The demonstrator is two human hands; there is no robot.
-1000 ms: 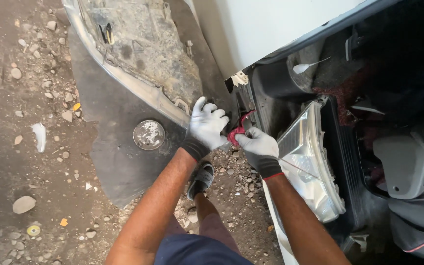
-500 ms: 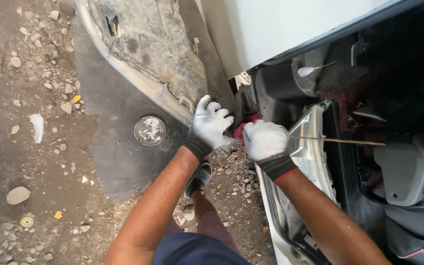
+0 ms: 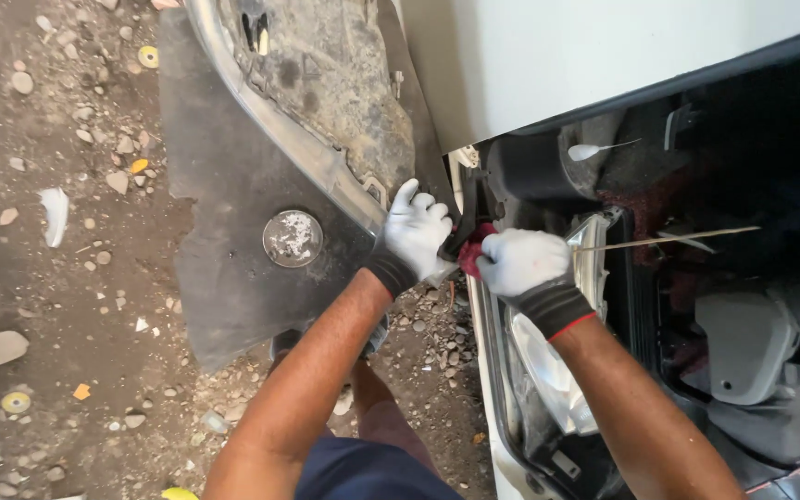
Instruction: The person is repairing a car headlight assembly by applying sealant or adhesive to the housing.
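White knit gloves cover both hands. The right hand [image 3: 522, 262] is clenched around a red-handled tool [image 3: 476, 248] at the front corner of the white vehicle, just above the headlamp [image 3: 548, 370]. One second ago this hand sat lower, beside the lamp's upper edge, with the red handle showing between the two gloves; it has since risen and rolled over the handle, so only a small red part shows at its left side. The left hand [image 3: 416, 233] has kept its place, fingers spread and pressed flat against the loosened bumper cover [image 3: 326, 111] at its edge nearest the body corner; it grasps nothing. A thin rod [image 3: 668, 241] now crosses the engine bay to the right of the right hand. Judged from this, the tool is being worked at a fixing in the corner gap while the bumper is steadied. A round cap [image 3: 293, 238] lies on the dark panel [image 3: 224, 213] over the gravel.
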